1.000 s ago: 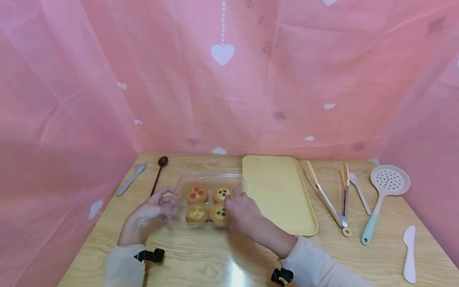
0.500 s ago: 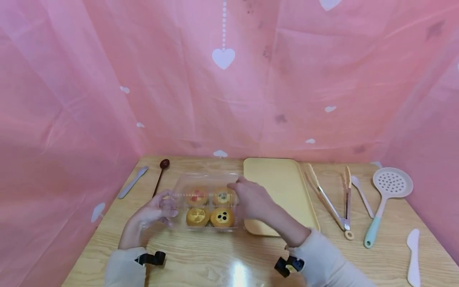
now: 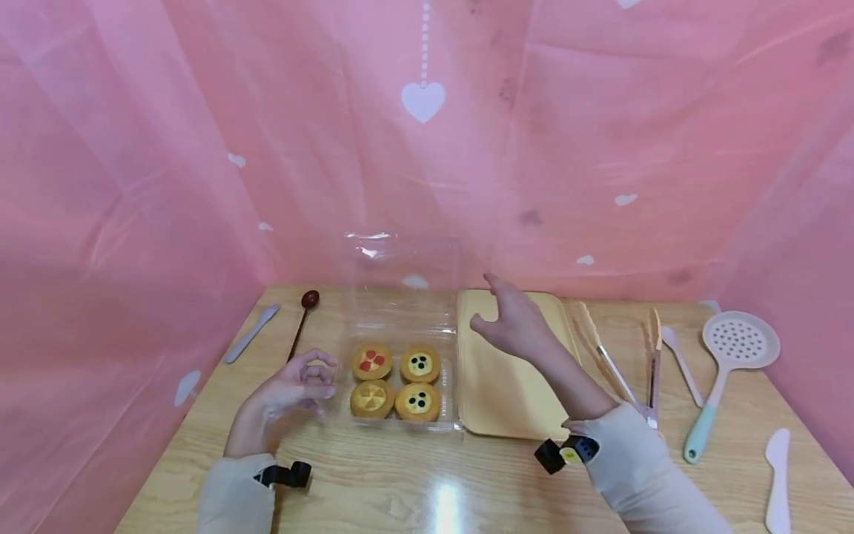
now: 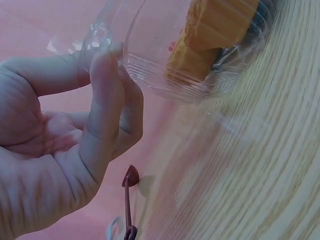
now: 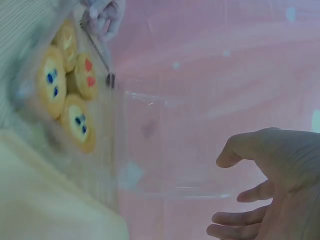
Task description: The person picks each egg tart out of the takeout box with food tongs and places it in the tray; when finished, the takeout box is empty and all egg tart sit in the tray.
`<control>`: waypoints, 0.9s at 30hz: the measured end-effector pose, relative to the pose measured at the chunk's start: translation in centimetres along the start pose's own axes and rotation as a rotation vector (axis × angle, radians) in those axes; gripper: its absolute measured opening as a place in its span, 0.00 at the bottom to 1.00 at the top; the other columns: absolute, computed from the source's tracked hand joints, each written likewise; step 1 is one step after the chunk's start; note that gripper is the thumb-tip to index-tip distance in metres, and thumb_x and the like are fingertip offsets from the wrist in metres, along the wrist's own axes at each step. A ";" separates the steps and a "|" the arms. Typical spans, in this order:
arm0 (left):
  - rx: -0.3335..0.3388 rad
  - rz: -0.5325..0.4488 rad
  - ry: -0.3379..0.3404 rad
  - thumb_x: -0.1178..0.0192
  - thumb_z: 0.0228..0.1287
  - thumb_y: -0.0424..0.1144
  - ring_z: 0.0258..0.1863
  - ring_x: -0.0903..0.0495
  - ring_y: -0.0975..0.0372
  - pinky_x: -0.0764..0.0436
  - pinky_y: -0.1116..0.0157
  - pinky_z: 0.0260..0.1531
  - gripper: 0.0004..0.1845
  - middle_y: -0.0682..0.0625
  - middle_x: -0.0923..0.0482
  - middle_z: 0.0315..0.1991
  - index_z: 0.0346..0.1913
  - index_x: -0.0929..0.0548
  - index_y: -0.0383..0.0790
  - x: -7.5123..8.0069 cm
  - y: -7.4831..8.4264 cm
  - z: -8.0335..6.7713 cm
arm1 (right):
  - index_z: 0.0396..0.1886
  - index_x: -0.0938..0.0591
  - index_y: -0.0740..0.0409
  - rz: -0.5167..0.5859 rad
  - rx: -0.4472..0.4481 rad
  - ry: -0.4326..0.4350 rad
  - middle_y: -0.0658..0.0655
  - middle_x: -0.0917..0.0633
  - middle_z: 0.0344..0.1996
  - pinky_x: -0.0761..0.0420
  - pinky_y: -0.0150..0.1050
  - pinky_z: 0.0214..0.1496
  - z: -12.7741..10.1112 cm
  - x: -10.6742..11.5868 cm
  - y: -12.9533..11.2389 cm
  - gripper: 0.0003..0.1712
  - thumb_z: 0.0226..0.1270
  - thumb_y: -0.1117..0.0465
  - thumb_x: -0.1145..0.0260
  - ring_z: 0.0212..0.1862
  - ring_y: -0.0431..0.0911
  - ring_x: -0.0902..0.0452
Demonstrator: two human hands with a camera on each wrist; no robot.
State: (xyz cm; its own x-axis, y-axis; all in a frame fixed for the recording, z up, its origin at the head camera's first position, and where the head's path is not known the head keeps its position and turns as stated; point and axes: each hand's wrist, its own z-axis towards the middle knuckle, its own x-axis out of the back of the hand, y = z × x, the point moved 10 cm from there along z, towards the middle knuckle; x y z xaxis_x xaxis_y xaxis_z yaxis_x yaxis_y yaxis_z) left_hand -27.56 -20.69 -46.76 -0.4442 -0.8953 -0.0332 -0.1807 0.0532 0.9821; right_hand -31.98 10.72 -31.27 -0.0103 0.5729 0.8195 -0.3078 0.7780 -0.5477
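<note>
Four tarts [image 3: 395,382] sit in my box [image 3: 400,423], no labels readable; its lid [image 3: 403,285] now stands up, my right hand [image 3: 514,322] lifted away, relaxed, while my left hand [image 3: 293,386] pinches the rim.

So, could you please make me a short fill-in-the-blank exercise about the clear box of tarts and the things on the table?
1. The clear plastic box holds ____ tarts.
2. The lid of the box stands ____.
3. The left hand holds the box at its ____ side.
4. The right hand hovers over the yellow ____.

Missing words: four; open; left; tray
</note>
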 end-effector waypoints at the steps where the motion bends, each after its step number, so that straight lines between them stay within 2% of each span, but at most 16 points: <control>1: 0.000 -0.002 -0.001 0.39 0.63 0.22 0.30 0.21 0.56 0.14 0.57 0.28 0.25 0.45 0.25 0.36 0.58 0.38 0.23 -0.1 0.1 0.0 | 0.73 0.39 0.69 -0.006 -0.008 0.000 0.73 0.26 0.61 0.27 0.62 0.59 -0.3 0.2 0.7 0.42 0.61 0.58 0.38 0.61 0.66 0.29; 5: -0.003 -0.002 -0.004 0.39 0.62 0.21 0.30 0.20 0.55 0.14 0.56 0.28 0.25 0.45 0.25 0.36 0.58 0.39 0.23 -0.3 0.4 0.2 | 0.72 0.37 0.71 -0.034 -0.009 0.037 0.76 0.26 0.60 0.29 0.64 0.59 -1.8 1.5 3.8 0.41 0.62 0.59 0.36 0.62 0.69 0.31; 8: -0.007 -0.002 -0.009 0.39 0.62 0.21 0.29 0.20 0.54 0.14 0.56 0.28 0.25 0.45 0.26 0.36 0.58 0.39 0.23 -0.3 0.5 0.3 | 0.72 0.39 0.71 -0.088 -0.053 0.051 0.79 0.28 0.61 0.29 0.67 0.58 -3.2 2.8 6.8 0.42 0.65 0.56 0.35 0.62 0.72 0.33; 10: -0.009 -0.002 -0.013 0.38 0.62 0.22 0.29 0.20 0.55 0.14 0.57 0.28 0.25 0.45 0.26 0.36 0.58 0.38 0.24 -0.4 0.5 0.3 | 0.73 0.42 0.72 -0.130 -0.110 0.034 0.81 0.31 0.62 0.29 0.68 0.55 -4.2 3.6 8.9 0.46 0.67 0.51 0.35 0.61 0.74 0.34; 13: -0.010 -0.006 -0.023 0.38 0.62 0.22 0.29 0.21 0.56 0.14 0.57 0.28 0.26 0.45 0.27 0.35 0.58 0.39 0.24 -0.5 0.5 0.1 | 0.74 0.44 0.72 -0.204 -0.206 0.013 0.83 0.33 0.60 0.28 0.71 0.46 -5.9 4.6 12.3 0.50 0.69 0.41 0.38 0.57 0.76 0.32; 18: -0.003 0.003 -0.053 0.38 0.61 0.20 0.31 0.22 0.57 0.14 0.56 0.29 0.24 0.47 0.29 0.34 0.56 0.38 0.25 -0.8 0.4 -0.2 | 0.71 0.45 0.79 -0.278 -0.314 0.030 0.87 0.34 0.55 0.26 0.68 0.38 -8.8 5.6 17.2 0.54 0.69 0.36 0.41 0.52 0.78 0.33; 23: 0.003 0.009 -0.075 0.37 0.60 0.21 0.31 0.22 0.57 0.14 0.54 0.29 0.24 0.48 0.28 0.34 0.54 0.38 0.26 -0.7 0.5 -0.2 | 0.65 0.41 0.82 -0.318 -0.496 0.083 0.88 0.33 0.45 0.28 0.63 0.25 -10.9 5.7 21.3 0.62 0.62 0.26 0.43 0.44 0.79 0.32; 27: -0.006 0.013 -0.103 0.37 0.60 0.20 0.30 0.22 0.58 0.13 0.53 0.29 0.24 0.48 0.28 0.34 0.53 0.38 0.24 -0.6 0.7 -0.1 | 0.57 0.42 0.85 -0.284 -0.581 0.066 0.83 0.28 0.38 0.27 0.57 0.23 -11.8 4.9 23.9 0.66 0.53 0.25 0.34 0.35 0.71 0.25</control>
State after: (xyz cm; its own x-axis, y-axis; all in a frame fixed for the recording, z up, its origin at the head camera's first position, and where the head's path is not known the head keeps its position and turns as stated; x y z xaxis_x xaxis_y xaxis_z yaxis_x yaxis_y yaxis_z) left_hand -27.37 -20.14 -46.01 -0.5344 -0.8443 -0.0391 -0.1695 0.0618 0.9836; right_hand -28.20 35.16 -42.36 0.0595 0.3245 0.9440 0.2748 0.9038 -0.3280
